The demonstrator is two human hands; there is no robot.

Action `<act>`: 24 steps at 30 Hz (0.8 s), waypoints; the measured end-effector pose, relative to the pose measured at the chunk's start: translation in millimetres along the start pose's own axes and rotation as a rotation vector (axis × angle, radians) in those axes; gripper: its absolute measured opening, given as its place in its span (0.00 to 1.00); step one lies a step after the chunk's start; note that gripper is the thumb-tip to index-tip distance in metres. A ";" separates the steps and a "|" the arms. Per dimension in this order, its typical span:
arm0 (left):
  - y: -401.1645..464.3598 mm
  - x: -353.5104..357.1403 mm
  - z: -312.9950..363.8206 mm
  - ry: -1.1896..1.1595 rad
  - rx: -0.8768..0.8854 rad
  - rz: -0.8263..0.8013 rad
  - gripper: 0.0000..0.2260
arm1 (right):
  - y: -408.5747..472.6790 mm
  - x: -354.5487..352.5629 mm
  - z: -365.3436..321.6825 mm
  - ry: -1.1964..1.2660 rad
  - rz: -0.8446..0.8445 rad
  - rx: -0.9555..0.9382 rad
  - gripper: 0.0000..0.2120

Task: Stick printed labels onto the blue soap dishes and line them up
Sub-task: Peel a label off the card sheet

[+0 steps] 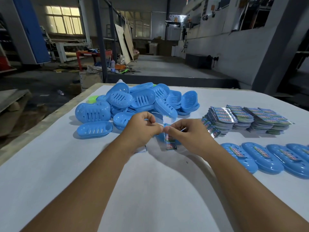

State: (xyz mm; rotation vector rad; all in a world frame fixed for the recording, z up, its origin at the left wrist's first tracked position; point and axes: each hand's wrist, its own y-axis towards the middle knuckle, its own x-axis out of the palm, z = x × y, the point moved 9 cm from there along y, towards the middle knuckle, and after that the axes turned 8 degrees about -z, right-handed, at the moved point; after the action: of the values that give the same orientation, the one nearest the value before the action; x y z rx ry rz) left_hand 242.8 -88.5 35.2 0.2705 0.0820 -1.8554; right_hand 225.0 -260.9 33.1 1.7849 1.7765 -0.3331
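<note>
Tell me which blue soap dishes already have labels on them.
The row of soap dishes lying at the table's right edge; each carries a printed label, unlike the bare pile behind the hands.

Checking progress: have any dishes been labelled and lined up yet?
Yes, a row of labelled dishes lies at the right of the table, each with a printed label on it.
</note>
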 end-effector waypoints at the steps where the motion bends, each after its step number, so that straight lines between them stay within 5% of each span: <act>1: -0.2 1.5 0.2 -0.007 0.005 -0.011 0.13 | -1.2 2.1 -3.0 -0.010 -0.018 -0.011 0.11; 9: 4.8 5.6 -4.6 0.031 0.040 -0.032 0.13 | -0.5 2.5 -2.8 0.017 -0.018 0.025 0.20; 14: 10.1 -2.5 -8.0 0.140 0.027 0.074 0.06 | 2.3 -4.1 12.5 0.075 0.028 0.136 0.12; 18: 9.9 -14.8 -13.1 0.230 -0.033 0.160 0.07 | 3.6 -12.6 21.1 0.080 0.080 0.184 0.16; 24: 10.0 -38.1 -16.0 0.569 -0.123 0.261 0.02 | 0.6 -19.0 25.8 0.055 0.112 0.234 0.18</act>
State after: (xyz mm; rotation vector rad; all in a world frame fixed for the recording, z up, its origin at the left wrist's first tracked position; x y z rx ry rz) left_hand 265.0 -52.8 29.1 0.6837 0.5251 -1.4626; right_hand 230.1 -291.0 23.4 2.0661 1.7242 -0.4654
